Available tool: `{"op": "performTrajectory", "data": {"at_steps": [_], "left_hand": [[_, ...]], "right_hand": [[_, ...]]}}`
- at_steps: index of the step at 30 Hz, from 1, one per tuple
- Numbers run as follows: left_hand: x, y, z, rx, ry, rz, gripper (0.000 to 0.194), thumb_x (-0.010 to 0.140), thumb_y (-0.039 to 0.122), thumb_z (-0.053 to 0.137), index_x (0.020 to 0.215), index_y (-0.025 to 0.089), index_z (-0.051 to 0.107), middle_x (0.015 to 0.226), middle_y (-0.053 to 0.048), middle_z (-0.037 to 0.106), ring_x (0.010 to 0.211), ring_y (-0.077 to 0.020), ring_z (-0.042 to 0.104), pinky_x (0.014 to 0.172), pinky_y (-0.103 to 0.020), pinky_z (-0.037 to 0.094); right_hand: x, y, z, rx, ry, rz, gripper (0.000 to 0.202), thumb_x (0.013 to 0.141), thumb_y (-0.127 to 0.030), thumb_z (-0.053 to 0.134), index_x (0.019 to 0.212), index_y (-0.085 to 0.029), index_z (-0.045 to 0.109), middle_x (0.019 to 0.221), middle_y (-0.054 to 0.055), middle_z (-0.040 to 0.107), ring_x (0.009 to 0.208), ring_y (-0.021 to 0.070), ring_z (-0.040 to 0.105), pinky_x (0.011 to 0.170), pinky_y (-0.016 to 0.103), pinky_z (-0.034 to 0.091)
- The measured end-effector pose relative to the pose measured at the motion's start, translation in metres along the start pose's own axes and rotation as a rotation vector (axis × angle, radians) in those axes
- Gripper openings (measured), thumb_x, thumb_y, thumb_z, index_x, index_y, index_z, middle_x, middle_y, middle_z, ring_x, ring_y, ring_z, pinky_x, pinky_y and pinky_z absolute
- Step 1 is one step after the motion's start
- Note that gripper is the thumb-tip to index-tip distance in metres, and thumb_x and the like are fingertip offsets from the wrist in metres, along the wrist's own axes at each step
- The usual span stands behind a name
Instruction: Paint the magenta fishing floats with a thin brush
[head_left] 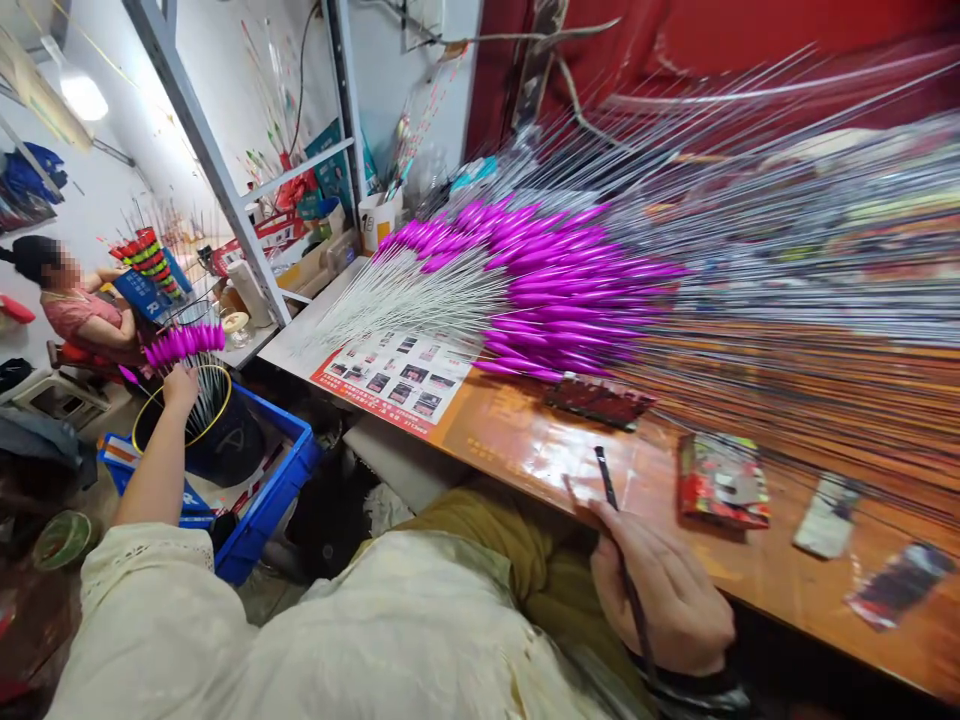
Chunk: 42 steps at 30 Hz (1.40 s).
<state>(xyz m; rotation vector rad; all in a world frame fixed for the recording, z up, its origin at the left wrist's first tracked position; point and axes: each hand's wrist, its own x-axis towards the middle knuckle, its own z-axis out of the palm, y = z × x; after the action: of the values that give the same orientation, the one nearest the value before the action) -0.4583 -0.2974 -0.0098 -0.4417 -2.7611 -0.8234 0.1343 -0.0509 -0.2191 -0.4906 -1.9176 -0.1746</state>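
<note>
My right hand (660, 585) holds a slim dark paintbrush (609, 485) near the table edge, its tip pointing up and away. My left hand (180, 388) reaches far out to the left, over the rim of a black bucket (229, 445) with a yellow edge. Its fingers look closed by the thin stems there, but what they hold is too small to tell. Magenta fishing floats (187, 343) stand bunched in the bucket, and one single float (128, 375) leans out left of the hand. A large fan of magenta fishing floats (562, 280) lies across the table.
A blue crate (281, 455) surrounds the bucket. On the orange table (517, 440) are a printed sheet (405, 375), a dark stained block (600, 400), a small red box (724, 480) and two small packets. A grey metal frame (217, 150) rises behind; another person (94, 310) sits at far left.
</note>
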Motion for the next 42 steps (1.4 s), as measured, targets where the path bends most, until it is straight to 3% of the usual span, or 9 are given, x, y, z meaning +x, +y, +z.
{"op": "performTrajectory", "data": {"at_steps": [6,10,13,18,22,26,29,33,42], "left_hand": [[0.008,0.026,-0.011,0.352,-0.014,0.018,0.032,0.075,0.034,0.068,0.062,0.021,0.041,0.068,-0.016,0.061,0.102,-0.046,0.064,0.087,-0.061,0.047],[-0.005,0.077,0.007,0.486,0.02,0.208,0.026,0.088,0.038,0.053,0.07,0.019,0.053,0.068,-0.012,0.062,0.093,-0.0422,0.066,0.083,-0.059,0.047],[-0.034,0.141,0.042,0.516,0.005,0.628,0.033,0.095,0.046,0.047,0.086,0.019,0.064,0.077,-0.014,0.068,0.084,-0.0351,0.067,0.077,-0.045,0.048],[-0.09,0.267,0.123,0.065,-0.191,1.173,0.026,0.099,0.035,0.047,0.091,0.021,0.068,0.099,-0.011,0.073,0.096,-0.0253,0.067,0.085,-0.034,0.048],[-0.115,0.353,0.183,-0.133,-0.264,1.239,0.021,0.099,0.025,0.05,0.101,0.019,0.07,0.108,-0.011,0.072,0.107,-0.0242,0.064,0.097,-0.035,0.046],[-0.123,0.411,0.224,-0.099,-0.264,1.139,0.028,0.096,0.022,0.059,0.122,0.012,0.067,0.124,-0.018,0.067,0.122,-0.0294,0.057,0.108,-0.04,0.04],[-0.126,0.431,0.24,-0.057,-0.249,1.073,0.028,0.094,0.022,0.063,0.119,0.011,0.068,0.121,-0.02,0.067,0.119,-0.0321,0.058,0.105,-0.043,0.041],[-0.127,0.431,0.245,-0.032,-0.212,1.061,0.018,0.094,0.022,0.063,0.108,0.014,0.071,0.116,-0.017,0.069,0.115,-0.0301,0.06,0.102,-0.041,0.042],[-0.119,0.433,0.223,-0.024,-0.18,1.071,0.024,0.097,0.019,0.052,0.112,0.013,0.07,0.11,-0.016,0.074,0.105,-0.0281,0.067,0.094,-0.038,0.046]], "right_hand": [[0.007,-0.004,-0.001,0.021,-0.015,0.046,0.055,0.092,-0.009,0.06,0.146,-0.017,0.055,0.108,0.012,0.079,0.091,0.024,0.078,0.089,0.036,0.063],[0.012,-0.006,-0.001,0.007,-0.02,0.069,0.061,0.091,-0.007,0.059,0.151,-0.016,0.05,0.108,0.013,0.078,0.093,0.0243,0.077,0.087,0.036,0.064],[0.013,-0.007,-0.001,0.016,-0.028,0.107,0.059,0.093,-0.008,0.056,0.151,-0.017,0.049,0.11,0.013,0.078,0.096,0.0245,0.078,0.088,0.037,0.065],[0.019,-0.009,-0.004,0.054,-0.025,0.16,0.059,0.094,-0.006,0.054,0.152,-0.017,0.048,0.111,0.014,0.077,0.1,0.0246,0.077,0.087,0.038,0.065],[0.022,-0.011,-0.007,0.081,-0.012,0.206,0.062,0.094,-0.003,0.054,0.153,-0.019,0.048,0.115,0.014,0.076,0.104,0.0241,0.076,0.088,0.038,0.065],[0.018,-0.009,-0.006,0.104,0.005,0.224,0.062,0.093,-0.001,0.054,0.153,-0.019,0.049,0.114,0.014,0.076,0.104,0.0238,0.075,0.088,0.038,0.065],[0.014,-0.008,-0.007,0.093,0.0,0.229,0.06,0.094,-0.003,0.054,0.152,-0.02,0.05,0.114,0.013,0.076,0.103,0.0239,0.076,0.088,0.039,0.065],[0.011,-0.008,-0.009,0.099,-0.013,0.233,0.059,0.096,-0.007,0.054,0.152,-0.022,0.05,0.113,0.011,0.077,0.102,0.0238,0.076,0.088,0.038,0.065],[0.019,-0.009,-0.014,0.141,0.031,0.294,0.057,0.093,-0.005,0.053,0.148,-0.022,0.054,0.117,0.009,0.077,0.106,0.0215,0.076,0.092,0.034,0.064]]}}
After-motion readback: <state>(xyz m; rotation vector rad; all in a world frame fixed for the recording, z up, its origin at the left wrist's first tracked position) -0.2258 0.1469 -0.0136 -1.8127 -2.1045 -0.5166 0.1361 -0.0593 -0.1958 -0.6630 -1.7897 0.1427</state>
